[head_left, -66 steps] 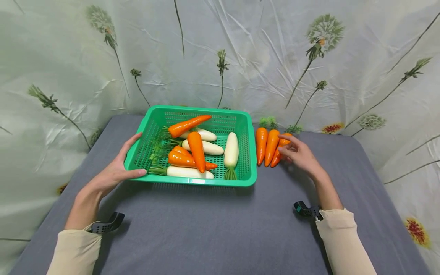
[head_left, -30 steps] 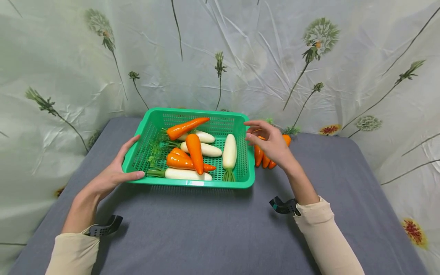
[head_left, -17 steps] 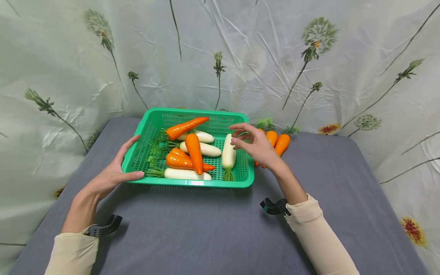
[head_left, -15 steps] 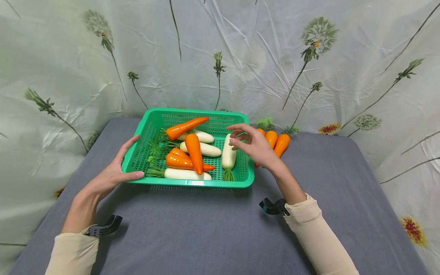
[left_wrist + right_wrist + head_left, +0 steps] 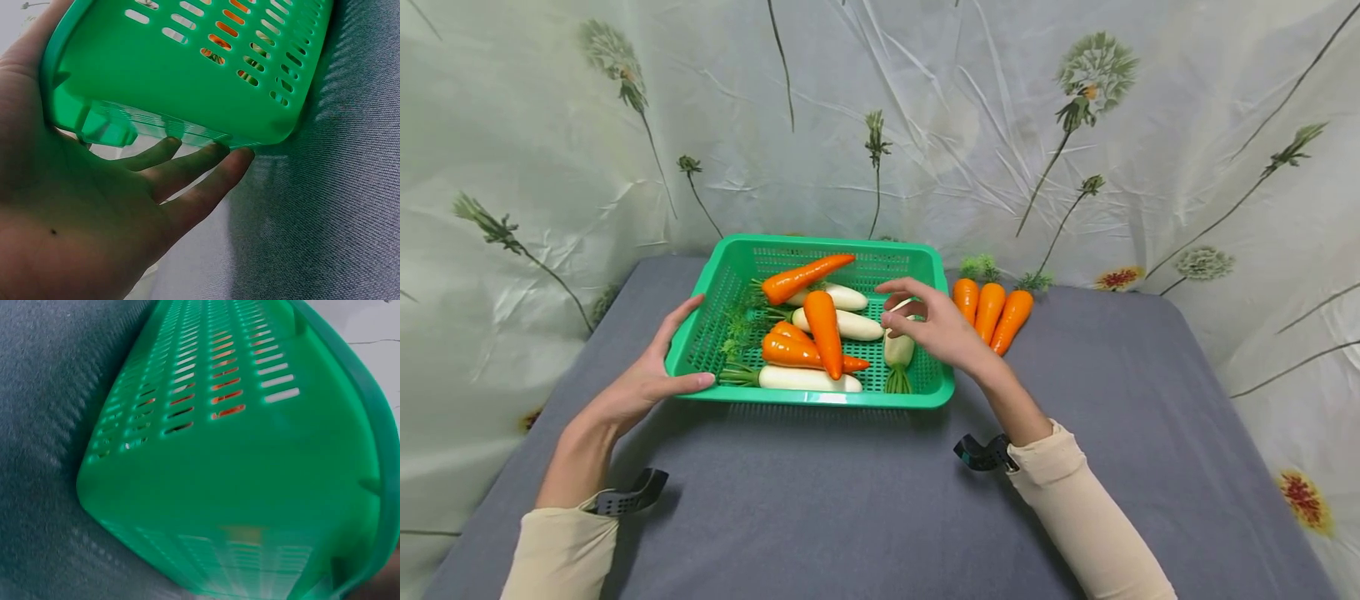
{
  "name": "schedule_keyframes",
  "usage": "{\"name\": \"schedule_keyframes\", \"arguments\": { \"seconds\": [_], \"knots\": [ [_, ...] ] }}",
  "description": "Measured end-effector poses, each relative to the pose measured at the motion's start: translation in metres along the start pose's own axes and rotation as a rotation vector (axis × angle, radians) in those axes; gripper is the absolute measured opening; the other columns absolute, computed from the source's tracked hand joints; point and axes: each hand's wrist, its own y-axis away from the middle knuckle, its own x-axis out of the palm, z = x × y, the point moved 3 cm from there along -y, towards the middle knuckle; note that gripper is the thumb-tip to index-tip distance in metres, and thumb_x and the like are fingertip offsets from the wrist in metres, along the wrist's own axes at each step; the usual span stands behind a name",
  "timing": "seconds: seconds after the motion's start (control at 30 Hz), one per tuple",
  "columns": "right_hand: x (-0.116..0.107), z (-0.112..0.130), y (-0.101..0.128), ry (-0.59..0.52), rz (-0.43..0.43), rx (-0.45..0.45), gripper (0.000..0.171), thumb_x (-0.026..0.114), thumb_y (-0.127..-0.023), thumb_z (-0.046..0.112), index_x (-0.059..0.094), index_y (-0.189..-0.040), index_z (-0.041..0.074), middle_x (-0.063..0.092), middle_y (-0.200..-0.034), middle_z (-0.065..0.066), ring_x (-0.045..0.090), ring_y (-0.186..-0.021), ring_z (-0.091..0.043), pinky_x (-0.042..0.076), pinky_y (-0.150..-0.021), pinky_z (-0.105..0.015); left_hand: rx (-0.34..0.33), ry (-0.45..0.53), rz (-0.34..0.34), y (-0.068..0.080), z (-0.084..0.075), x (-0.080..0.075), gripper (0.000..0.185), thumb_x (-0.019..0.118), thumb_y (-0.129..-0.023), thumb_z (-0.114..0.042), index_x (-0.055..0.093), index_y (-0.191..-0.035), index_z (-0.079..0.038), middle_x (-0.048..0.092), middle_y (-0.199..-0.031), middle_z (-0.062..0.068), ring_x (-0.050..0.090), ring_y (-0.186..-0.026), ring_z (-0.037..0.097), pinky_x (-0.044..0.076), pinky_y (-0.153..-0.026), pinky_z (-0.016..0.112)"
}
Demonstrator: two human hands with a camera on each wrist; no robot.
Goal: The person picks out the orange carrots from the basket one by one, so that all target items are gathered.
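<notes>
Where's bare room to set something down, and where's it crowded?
Free: gray tabletop in front of the green basket, between the sleeves; also tabletop right of the three loose carrots. Crowded: inside the basket, among carrots and white radishes, with the right grip over its right side.

No legible text — labels, brands, numbers, signs, none readable in any view

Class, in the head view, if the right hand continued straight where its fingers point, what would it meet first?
Probably the smooth, tapered white radish farthest back in the green perforated plastic basket; height is unclear, so the right hand might pass over.
</notes>
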Motion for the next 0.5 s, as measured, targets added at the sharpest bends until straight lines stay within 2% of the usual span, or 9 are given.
{"name": "schedule_keyframes", "arguments": {
  "seconds": [0.13, 0.33, 0.5],
  "knots": [
    [0.005, 0.001, -0.002, -0.022, 0.026, 0.008, 0.038, 0.065, -0.102, 0.012, 0.06, -0.14, 0.011, 0.063, -0.128, -0.02, 0.069, -0.11, -0.04, 0.059, -0.093, -0.052, 0.002, 0.001, -0.001, 0.0, -0.001, 0.001, 0.108, 0.073, -0.092, -0.007, 0.004, -0.165, -0.047, 0.006, -0.167, 0.012, 0.047, -0.119, 0.01, 0.046, -0.089, 0.015],
    [0.012, 0.005, -0.005, 0.041, 0.056, 0.001, 0.043, 0.066, -0.102, 0.014, 0.058, -0.143, 0.007, 0.062, -0.134, -0.024, 0.068, -0.114, -0.033, 0.057, -0.095, -0.045, 0.001, -0.008, -0.003, 0.0, -0.001, 0.0, 0.108, 0.073, -0.093, -0.008, 0.004, -0.165, -0.047, 0.005, -0.168, 0.012, 0.045, -0.121, 0.01, 0.045, -0.089, 0.015],
    [0.021, 0.005, -0.009, 0.025, 0.097, 0.026, 0.045, 0.065, -0.103, 0.015, 0.054, -0.146, 0.005, 0.06, -0.134, -0.025, 0.069, -0.112, -0.039, 0.058, -0.095, -0.052, 0.004, 0.003, -0.002, 0.001, 0.0, 0.001, 0.107, 0.073, -0.093, -0.008, 0.004, -0.165, -0.047, 0.007, -0.166, 0.011, 0.046, -0.121, 0.007, 0.045, -0.09, 0.014]
  ]
}}
